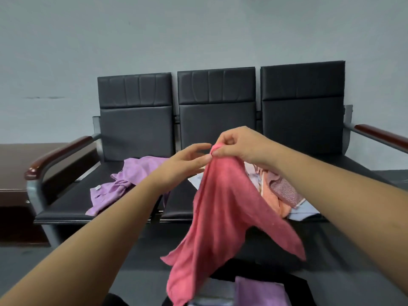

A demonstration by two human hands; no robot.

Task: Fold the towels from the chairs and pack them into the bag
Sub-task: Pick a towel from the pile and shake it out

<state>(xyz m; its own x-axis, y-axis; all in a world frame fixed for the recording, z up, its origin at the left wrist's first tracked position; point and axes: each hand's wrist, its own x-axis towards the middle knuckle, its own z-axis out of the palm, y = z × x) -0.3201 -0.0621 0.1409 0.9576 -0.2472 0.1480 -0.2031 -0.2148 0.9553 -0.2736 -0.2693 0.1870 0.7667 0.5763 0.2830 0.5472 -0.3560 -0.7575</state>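
A pink-red towel [223, 217] hangs in the air in front of the chairs. My right hand [238, 146] pinches its top corner. My left hand [187, 162] reaches toward that same corner with fingers extended, its fingertips beside the cloth. A crumpled purple towel [123, 184] lies on the left seat. A pile of orange, pink and pale blue towels [282, 193] lies on the middle and right seats, partly hidden by the hanging towel. At the bottom edge a black bag [295, 283] shows a folded purple towel [258, 292] inside.
Three joined black chairs [216, 107] stand against a grey wall, with wooden armrests at the left end [57, 155] and the right end [382, 135]. A dark brown bench [13, 173] sits to the left. Grey floor lies below.
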